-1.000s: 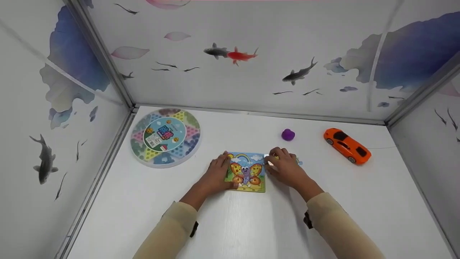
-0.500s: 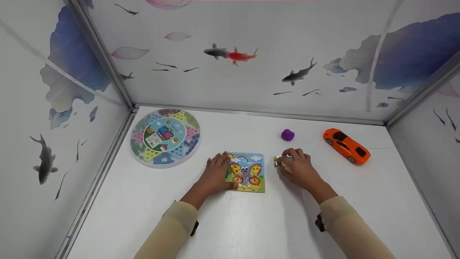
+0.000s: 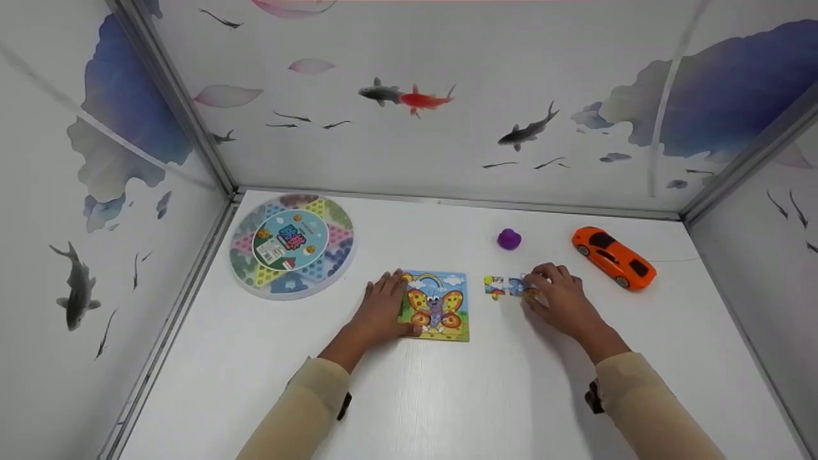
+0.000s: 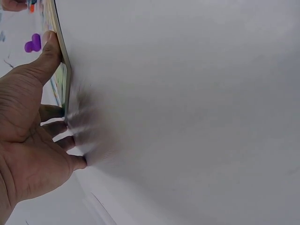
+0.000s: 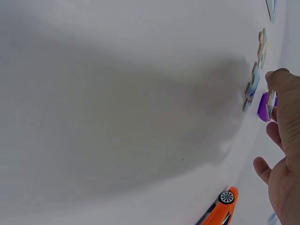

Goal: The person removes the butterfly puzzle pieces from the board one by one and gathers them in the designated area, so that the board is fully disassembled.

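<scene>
Puzzle board: the butterfly board [image 3: 436,301] lies flat about the middle of the table [image 3: 415,396], well in from both side edges.
Left grip: the left hand [image 3: 378,314] rests along the board's left edge, fingers mostly straight, thumb over its near left corner.
Right grip: the right hand [image 3: 565,305] pinches a third piece [image 5: 271,104] between thumb and finger, partly hidden, just beside the other two.
Loose pieces: a yellow-topped piece [image 3: 494,287] and a blue piece [image 3: 516,287] lie in a short row off the board's right edge, apart from it.
Done: two pieces sit on the table, out of the fingers.
Left: the third piece is not yet released; the work looks partway along. Whether the board lacks pieces, or how many remain, I cannot tell.
Puzzle count: one board, three separate pieces visible.
Round game: one round game board [image 3: 292,246], by the table's far left corner.
Purple toy: one purple toy [image 3: 509,239], toward the far edge, right of centre.
Car: one orange car [image 3: 615,257], near the far right corner.
Hands: two.
</scene>
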Demonstrator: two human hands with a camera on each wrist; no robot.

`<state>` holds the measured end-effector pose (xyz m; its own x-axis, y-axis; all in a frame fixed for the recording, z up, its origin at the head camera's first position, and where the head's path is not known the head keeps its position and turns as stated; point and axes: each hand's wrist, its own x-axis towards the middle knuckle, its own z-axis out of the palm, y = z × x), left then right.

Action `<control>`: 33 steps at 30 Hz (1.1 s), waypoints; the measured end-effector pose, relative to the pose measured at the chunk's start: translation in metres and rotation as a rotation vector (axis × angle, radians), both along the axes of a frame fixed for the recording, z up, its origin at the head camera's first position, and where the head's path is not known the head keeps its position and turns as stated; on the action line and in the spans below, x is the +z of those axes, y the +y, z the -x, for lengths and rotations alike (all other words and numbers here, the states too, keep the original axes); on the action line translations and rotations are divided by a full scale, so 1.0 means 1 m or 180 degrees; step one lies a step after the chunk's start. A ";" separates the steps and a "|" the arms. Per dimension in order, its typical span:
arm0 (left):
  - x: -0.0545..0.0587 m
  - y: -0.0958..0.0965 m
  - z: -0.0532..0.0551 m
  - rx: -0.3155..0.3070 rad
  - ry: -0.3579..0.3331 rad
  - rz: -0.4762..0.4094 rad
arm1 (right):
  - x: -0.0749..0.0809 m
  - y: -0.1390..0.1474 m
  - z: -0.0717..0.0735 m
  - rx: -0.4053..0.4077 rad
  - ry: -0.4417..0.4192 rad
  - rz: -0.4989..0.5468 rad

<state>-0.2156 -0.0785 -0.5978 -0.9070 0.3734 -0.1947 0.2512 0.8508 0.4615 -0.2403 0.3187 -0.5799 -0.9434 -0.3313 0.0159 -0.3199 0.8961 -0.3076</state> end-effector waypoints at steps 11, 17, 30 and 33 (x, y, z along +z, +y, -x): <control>-0.004 0.000 0.000 0.0035 -0.0029 -0.0024 | -0.006 0.024 -0.001 -0.0175 -0.0259 -0.0017; -0.004 -0.001 0.000 0.0010 0.0008 -0.0054 | -0.010 0.031 0.000 -0.0265 -0.0359 -0.0018; -0.002 -0.001 0.000 0.0015 -0.0041 -0.0048 | -0.011 0.029 0.003 -0.0214 -0.0447 -0.0140; -0.002 -0.002 0.000 0.0003 -0.0040 -0.0068 | -0.011 0.029 0.003 -0.0216 -0.0477 -0.0122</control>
<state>-0.2158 -0.0803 -0.5995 -0.9048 0.3769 -0.1982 0.2445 0.8409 0.4828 -0.2431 0.3478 -0.5914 -0.9545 -0.2645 -0.1379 -0.2115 0.9260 -0.3126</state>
